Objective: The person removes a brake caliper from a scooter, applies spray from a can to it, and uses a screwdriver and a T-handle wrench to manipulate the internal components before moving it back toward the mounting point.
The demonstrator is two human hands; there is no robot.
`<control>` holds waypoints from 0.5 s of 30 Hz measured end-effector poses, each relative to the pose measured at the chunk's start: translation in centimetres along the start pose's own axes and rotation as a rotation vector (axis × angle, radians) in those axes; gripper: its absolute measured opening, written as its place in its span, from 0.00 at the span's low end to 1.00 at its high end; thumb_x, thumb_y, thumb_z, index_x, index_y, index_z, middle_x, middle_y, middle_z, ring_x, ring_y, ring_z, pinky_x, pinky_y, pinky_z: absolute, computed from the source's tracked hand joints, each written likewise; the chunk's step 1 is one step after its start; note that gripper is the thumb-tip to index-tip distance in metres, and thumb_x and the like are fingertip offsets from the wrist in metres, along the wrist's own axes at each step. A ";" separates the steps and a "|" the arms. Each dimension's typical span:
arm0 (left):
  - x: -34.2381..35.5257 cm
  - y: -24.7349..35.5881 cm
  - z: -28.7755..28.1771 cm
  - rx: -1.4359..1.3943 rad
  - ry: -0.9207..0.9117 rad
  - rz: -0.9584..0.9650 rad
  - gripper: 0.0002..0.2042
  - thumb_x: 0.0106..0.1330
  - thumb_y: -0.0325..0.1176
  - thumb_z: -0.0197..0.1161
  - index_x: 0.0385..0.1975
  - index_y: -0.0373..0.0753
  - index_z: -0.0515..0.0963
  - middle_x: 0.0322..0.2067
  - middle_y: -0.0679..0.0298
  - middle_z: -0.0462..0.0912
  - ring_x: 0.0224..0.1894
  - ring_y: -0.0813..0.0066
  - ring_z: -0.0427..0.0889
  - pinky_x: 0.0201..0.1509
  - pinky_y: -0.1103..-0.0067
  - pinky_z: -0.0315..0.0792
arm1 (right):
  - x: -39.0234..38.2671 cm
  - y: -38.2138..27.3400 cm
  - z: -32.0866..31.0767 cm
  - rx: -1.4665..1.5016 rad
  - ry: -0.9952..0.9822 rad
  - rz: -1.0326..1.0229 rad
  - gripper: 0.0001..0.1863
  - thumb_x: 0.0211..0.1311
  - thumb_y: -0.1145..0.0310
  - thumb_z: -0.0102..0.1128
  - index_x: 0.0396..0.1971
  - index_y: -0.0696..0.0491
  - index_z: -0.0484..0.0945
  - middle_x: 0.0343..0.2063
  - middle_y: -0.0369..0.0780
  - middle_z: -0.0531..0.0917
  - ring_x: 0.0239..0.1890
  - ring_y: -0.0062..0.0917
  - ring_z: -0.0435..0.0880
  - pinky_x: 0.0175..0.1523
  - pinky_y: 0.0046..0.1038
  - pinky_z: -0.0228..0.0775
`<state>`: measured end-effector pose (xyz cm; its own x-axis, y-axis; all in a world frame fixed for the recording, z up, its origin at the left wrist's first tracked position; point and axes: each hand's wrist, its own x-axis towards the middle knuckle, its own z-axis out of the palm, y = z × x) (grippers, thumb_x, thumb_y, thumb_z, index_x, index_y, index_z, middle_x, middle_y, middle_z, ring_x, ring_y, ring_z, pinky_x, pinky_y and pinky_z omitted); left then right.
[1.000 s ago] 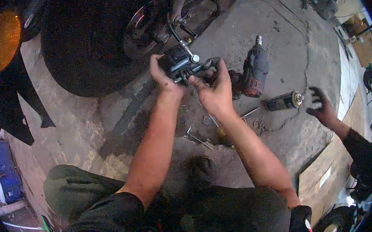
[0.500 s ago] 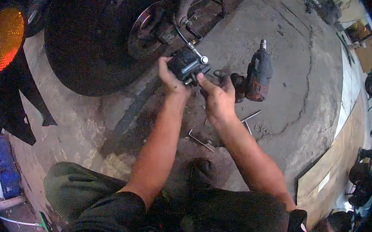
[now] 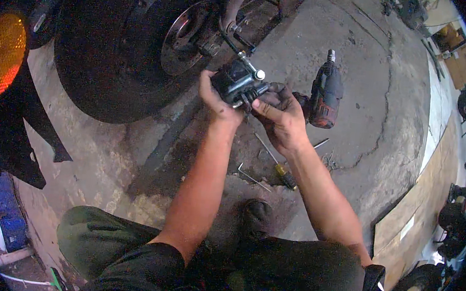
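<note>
A black brake caliper is off the wheel, held up in front of the brake disc. The brake hose still runs into it through a shiny fitting and round bolt head. My left hand is wrapped round the caliper from below and the left, thumb on its far side. With my right hand I pinch at its right edge, thumb by the metal pins there; the right fingertips are partly hidden behind the caliper.
A large tyre fills the far left, beside an orange lamp. On the concrete floor stand or lie a cordless impact wrench, a yellow-handled screwdriver and a hex key. Cardboard lies at the right.
My right hand has shifted slightly right and turned, its thumb now farther along the caliper's edge. The caliper has tilted a little. The screwdriver, hidden before by my right arm, now shows.
</note>
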<state>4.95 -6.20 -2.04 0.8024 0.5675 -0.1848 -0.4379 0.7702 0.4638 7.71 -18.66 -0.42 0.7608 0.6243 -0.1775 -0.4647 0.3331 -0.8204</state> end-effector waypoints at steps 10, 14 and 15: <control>0.2 -0.5 0.6 0.064 0.051 0.014 0.26 0.57 0.52 0.39 0.39 0.38 0.76 0.33 0.58 0.80 0.34 0.62 0.80 0.40 0.66 0.76 | -2.7 -1.1 3.1 0.303 0.225 0.052 0.29 0.50 0.78 0.64 0.52 0.57 0.60 0.40 0.46 0.78 0.44 0.33 0.77 0.47 0.34 0.70; -0.8 -0.3 1.5 -0.009 -0.018 -0.016 0.27 0.58 0.53 0.38 0.41 0.37 0.76 0.33 0.58 0.81 0.34 0.62 0.80 0.41 0.65 0.76 | -2.7 -1.3 3.1 0.129 0.240 0.041 0.30 0.51 0.74 0.65 0.53 0.58 0.59 0.43 0.46 0.77 0.46 0.31 0.75 0.49 0.31 0.68; -0.2 -0.9 0.9 -0.019 -0.058 0.024 0.28 0.58 0.54 0.38 0.41 0.38 0.75 0.34 0.58 0.81 0.35 0.62 0.80 0.41 0.65 0.76 | -2.5 -1.1 2.7 0.132 0.229 0.049 0.30 0.51 0.74 0.65 0.53 0.58 0.59 0.43 0.46 0.77 0.46 0.31 0.75 0.49 0.31 0.68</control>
<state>5.58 -7.27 -1.61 0.8134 0.5686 -0.1226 -0.4647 0.7620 0.4510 5.06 -18.67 2.40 0.8115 0.4710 -0.3458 -0.5473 0.4053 -0.7323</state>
